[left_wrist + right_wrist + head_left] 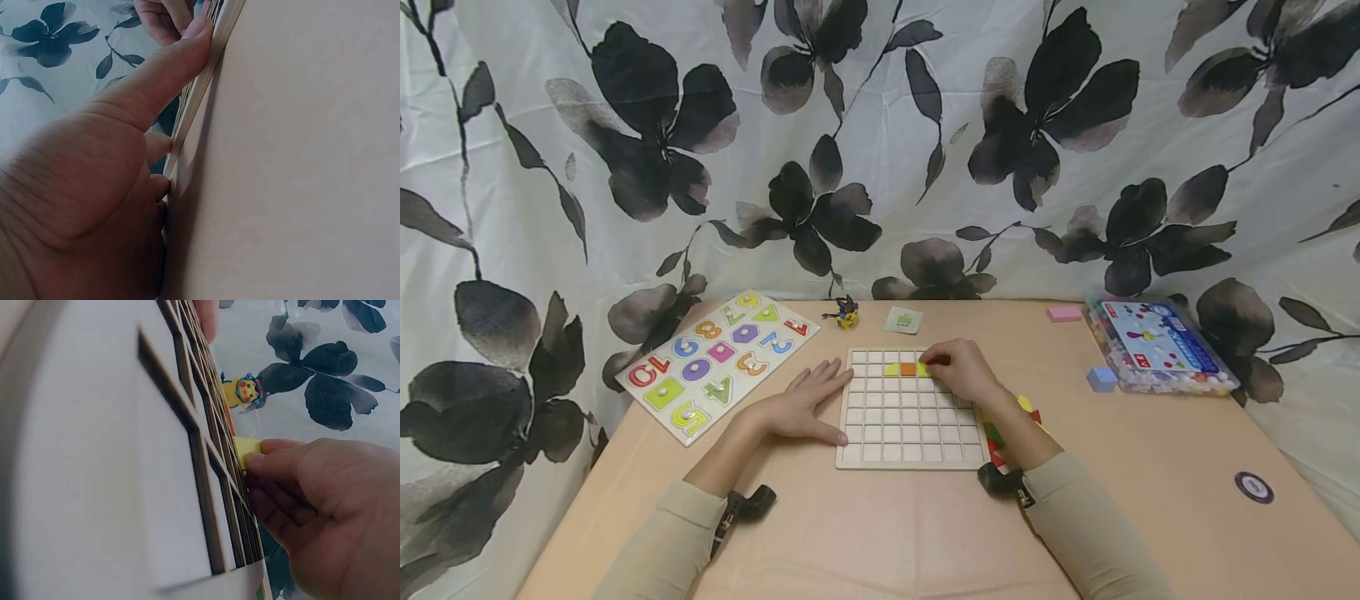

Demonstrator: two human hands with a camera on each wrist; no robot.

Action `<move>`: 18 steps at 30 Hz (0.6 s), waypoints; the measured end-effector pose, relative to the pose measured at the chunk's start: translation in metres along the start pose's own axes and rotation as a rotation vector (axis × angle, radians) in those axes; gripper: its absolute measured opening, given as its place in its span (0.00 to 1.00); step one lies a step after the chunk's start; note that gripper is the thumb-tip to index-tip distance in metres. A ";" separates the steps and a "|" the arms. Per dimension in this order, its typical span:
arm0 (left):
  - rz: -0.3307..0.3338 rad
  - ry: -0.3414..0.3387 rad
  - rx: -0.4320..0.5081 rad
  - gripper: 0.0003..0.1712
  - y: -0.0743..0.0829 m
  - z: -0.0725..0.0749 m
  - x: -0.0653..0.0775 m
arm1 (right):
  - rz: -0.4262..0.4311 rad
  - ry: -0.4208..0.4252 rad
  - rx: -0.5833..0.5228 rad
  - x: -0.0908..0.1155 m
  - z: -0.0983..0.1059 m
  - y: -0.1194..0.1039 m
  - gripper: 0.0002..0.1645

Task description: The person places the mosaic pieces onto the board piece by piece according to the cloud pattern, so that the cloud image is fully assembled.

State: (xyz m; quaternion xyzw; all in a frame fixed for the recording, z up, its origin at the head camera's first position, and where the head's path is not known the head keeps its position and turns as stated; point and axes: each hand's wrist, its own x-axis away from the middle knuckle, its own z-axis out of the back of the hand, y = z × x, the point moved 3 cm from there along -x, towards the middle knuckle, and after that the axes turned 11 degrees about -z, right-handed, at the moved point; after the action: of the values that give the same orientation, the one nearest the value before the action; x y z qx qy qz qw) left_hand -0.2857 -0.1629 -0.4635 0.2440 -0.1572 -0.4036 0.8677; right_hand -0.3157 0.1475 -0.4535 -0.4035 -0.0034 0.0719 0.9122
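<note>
A white grid board with a pale wooden frame lies in the middle of the table. In its second row from the top sit a yellow tile and an orange tile, side by side. My right hand pinches another yellow tile between thumb and index finger, right at the cell beside the orange one. With fingers spread, my left hand rests at the board's left edge; its thumb touches the frame in the left wrist view. Loose coloured tiles lie right of the board, partly hidden by my right forearm.
A number-and-shape puzzle board lies at the left. Behind the grid are a small yellow figurine and a square card. At the right are a pink block, a blue cube, a bead box and a round disc.
</note>
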 end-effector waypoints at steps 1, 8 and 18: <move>0.003 -0.003 -0.003 0.68 0.000 0.000 0.000 | -0.003 -0.011 0.010 0.000 0.000 0.000 0.10; -0.003 -0.002 -0.003 0.68 -0.001 0.000 0.000 | 0.000 -0.092 0.077 0.000 -0.005 -0.001 0.16; 0.006 -0.006 -0.017 0.69 -0.004 -0.001 -0.001 | 0.022 -0.106 0.058 0.006 0.008 -0.012 0.19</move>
State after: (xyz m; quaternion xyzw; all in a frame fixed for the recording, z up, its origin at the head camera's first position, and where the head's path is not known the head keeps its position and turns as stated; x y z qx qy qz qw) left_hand -0.2888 -0.1637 -0.4663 0.2351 -0.1571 -0.4031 0.8704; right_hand -0.3087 0.1461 -0.4398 -0.3725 -0.0452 0.1032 0.9212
